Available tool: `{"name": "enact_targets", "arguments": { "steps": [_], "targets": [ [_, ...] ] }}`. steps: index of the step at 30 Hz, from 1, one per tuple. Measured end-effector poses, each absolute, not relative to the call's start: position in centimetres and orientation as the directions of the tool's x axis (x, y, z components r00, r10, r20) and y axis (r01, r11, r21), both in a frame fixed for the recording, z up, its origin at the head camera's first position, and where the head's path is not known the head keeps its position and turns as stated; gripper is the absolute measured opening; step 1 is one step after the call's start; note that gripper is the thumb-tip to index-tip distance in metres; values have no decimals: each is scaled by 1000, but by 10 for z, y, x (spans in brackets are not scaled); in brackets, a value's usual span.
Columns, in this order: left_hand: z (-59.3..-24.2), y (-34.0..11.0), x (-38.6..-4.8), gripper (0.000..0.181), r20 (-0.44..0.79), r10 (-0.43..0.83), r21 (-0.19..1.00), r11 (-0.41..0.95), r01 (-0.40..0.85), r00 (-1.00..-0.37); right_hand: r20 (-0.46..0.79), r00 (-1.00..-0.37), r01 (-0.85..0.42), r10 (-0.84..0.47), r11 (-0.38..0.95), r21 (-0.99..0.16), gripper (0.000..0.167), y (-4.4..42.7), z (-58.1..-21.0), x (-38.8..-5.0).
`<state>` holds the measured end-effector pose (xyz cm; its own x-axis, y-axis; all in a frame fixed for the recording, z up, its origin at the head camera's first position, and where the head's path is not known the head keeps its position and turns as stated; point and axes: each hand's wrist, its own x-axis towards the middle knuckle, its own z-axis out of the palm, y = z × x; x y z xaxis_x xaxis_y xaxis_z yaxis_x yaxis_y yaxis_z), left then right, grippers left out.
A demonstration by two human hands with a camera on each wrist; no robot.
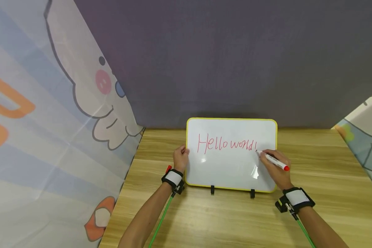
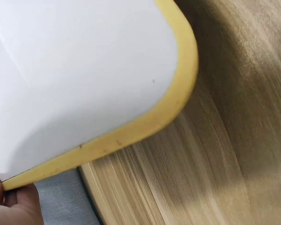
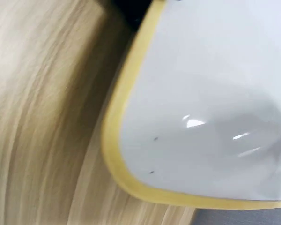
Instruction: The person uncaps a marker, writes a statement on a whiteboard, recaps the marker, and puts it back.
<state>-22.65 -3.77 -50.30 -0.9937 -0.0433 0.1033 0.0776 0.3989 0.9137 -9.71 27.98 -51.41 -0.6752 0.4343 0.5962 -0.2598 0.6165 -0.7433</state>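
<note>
A yellow-edged whiteboard (image 1: 223, 168) stands propped on the table, with "Hello world!" written on it in red. My left hand (image 1: 181, 158) pinches its left edge, thumb in front and fingers behind; the left wrist view shows the thumb and fingers (image 2: 18, 206) at the yellow rim (image 2: 117, 136). In my right hand (image 1: 277, 168) I grip a white marker (image 1: 276, 161) with a red end. Its tip touches the board at the foot of the exclamation mark. The right wrist view shows a lower corner of the whiteboard (image 3: 196, 154), with the hand out of sight.
Two black stand feet (image 1: 212, 189) hold the board's lower edge. The wooden table (image 1: 325, 162) extends on both sides and in front. A dark grey wall panel (image 1: 235, 62) rises behind, and a cartoon-printed sheet (image 1: 49, 155) hangs at the left. Green cables (image 1: 161, 220) trail from both wrist cameras.
</note>
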Motion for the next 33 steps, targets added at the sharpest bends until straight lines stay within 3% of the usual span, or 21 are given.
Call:
{"name": "enact_targets", "arguments": {
  "steps": [4,8,11,16,21,28,33],
  "targets": [
    [-502,-42,-226,24,66,4,920,386,62,-998,571,-692,-263,442,583,-769,13,276,-505,-96],
    [-495,-68,-226,31,-6,129,930,364,42,-992,536,-719,-252,442,554,-794,13,267,-488,-93],
    [-491,-100,-225,32,-19,169,877,475,64,-985,540,-716,-261,442,548,-795,13,264,-479,-91],
    [-507,-147,-211,33,-15,163,569,813,126,-986,579,-687,-300,439,555,-776,13,268,-486,-98],
    [-531,-159,-206,38,26,242,352,906,235,-970,624,-665,-330,409,589,-737,11,271,-500,-105],
    [-538,-152,-219,17,83,278,310,906,290,-957,615,-676,-319,407,590,-741,10,263,-486,-104],
    [-515,-139,-240,18,187,244,342,892,296,-952,596,-685,-322,419,559,-764,10,257,-469,-102]
  ]
}}
